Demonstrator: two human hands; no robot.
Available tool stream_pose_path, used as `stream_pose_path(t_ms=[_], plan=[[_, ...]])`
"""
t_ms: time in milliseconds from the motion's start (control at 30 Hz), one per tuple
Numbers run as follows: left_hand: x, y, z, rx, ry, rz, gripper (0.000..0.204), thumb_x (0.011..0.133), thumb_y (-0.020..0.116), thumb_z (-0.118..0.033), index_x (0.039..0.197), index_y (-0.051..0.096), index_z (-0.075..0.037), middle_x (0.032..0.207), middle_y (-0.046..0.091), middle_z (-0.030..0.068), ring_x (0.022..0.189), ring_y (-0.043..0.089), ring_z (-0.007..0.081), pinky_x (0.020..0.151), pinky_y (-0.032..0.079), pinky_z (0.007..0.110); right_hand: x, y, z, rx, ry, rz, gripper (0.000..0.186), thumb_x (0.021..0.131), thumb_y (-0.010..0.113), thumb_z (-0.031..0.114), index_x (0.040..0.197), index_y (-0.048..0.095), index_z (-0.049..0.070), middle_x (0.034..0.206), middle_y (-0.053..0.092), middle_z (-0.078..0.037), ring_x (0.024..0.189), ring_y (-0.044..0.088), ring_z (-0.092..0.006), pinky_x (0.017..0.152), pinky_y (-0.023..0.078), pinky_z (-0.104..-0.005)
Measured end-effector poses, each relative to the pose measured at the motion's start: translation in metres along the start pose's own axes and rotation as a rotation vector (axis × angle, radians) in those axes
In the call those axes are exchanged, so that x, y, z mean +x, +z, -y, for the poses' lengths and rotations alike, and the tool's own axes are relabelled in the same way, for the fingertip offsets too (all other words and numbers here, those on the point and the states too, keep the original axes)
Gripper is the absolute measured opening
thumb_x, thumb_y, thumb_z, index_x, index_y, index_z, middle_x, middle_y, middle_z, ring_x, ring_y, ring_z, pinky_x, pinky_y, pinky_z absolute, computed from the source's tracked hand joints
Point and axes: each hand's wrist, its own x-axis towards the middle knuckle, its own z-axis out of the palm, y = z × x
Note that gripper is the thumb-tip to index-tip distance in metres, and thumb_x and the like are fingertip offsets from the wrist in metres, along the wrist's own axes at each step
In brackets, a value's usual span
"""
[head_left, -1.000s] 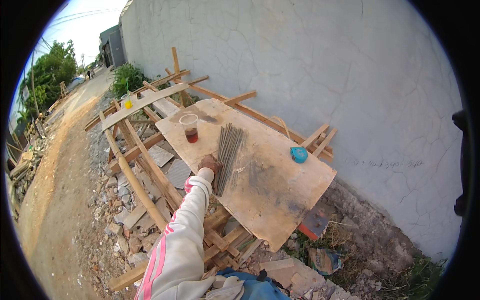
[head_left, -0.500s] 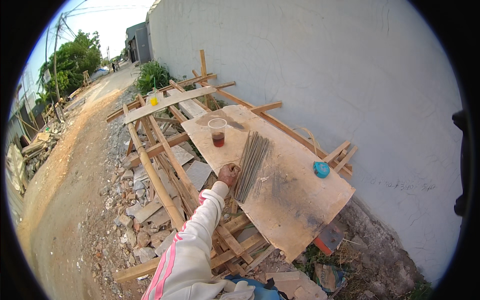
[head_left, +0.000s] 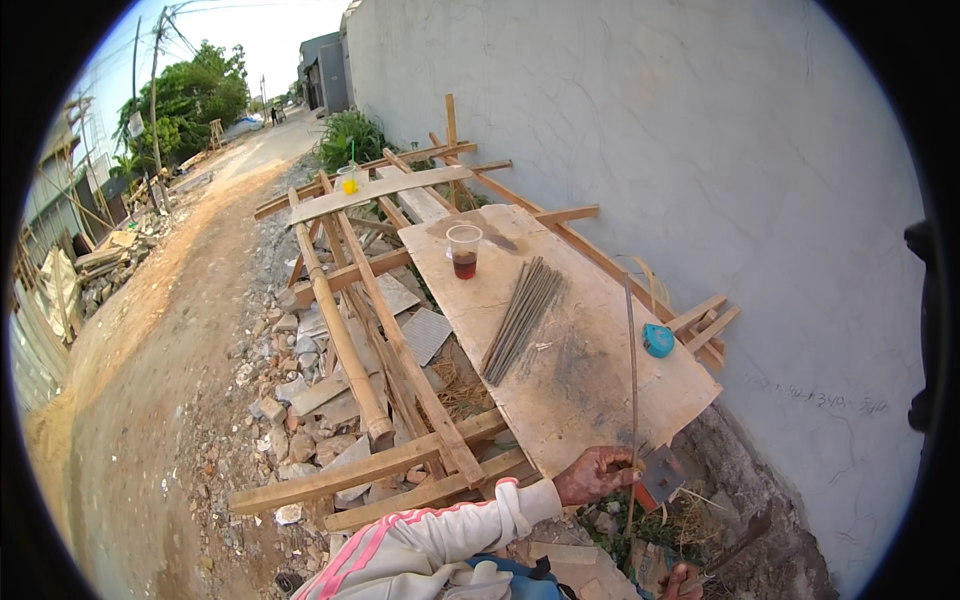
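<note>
A thin metal rod (head_left: 632, 370) stands up across the near right end of a worn plywood board (head_left: 640, 400). My left hand (head_left: 598, 474) is closed round its lower part, just off the board's near edge. Several similar rods lie in a bundle (head_left: 522, 318) on the board. My right hand (head_left: 682, 582) shows only in part at the bottom edge, its fingers curled; what they hold cannot be made out. Beside my left hand, an orange-red block with a grey metal top (head_left: 660, 476) sits by the board's near right corner.
A plastic cup of dark drink (head_left: 464, 262) and a teal tape measure (head_left: 658, 340) rest on the board. Timber and a bamboo pole (head_left: 345, 350) form a rough frame over rubble (head_left: 290, 430). A white wall (head_left: 700, 150) runs along the right, a dirt road (head_left: 170, 370) along the left.
My left hand has moved from the bundle toward me and right, bringing one rod with it. My right hand has come into view at the bottom. The whole scene has shifted in the picture.
</note>
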Motion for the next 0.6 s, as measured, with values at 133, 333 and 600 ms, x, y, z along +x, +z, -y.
stream_pose_path(t_ms=[133,333,600], plan=[[-0.015,0.075,0.054,-0.163,-0.220,0.101,0.029,0.098,0.068,-0.022,0.118,0.067,-0.001,0.111,0.067,0.0044,0.098,0.063,0.0129,0.087,0.054,0.030,0.000,0.014,0.028,0.144,0.028,0.157,0.038,0.096,0.070,0.035,0.108,0.068,-0.002,0.095,0.068,-0.009,0.089,0.062,-0.0153,0.079,0.050,-0.0364],[-0.010,0.119,0.084,-0.177,-0.237,0.204,0.032,0.100,0.065,-0.028,0.119,0.067,-0.003,0.097,0.071,0.0069,0.093,0.068,0.0142,0.082,0.057,0.031,0.007,-0.019,0.026,0.178,0.242,0.257,0.028,0.095,0.072,0.026,0.096,0.069,-0.001,0.069,0.059,0.000,0.060,0.051,-0.0081,0.055,0.042,-0.0261],[0.003,0.135,0.085,0.213,-0.141,0.172,0.032,0.101,0.063,-0.027,0.119,0.066,-0.001,0.096,0.067,0.0044,0.086,0.064,0.0127,0.079,0.053,0.028,0.041,-0.056,-0.004,0.188,0.188,0.293,0.029,0.095,0.071,0.024,0.103,0.071,-0.004,0.064,0.055,0.001,0.053,0.046,-0.0068,0.048,0.034,-0.0248]])
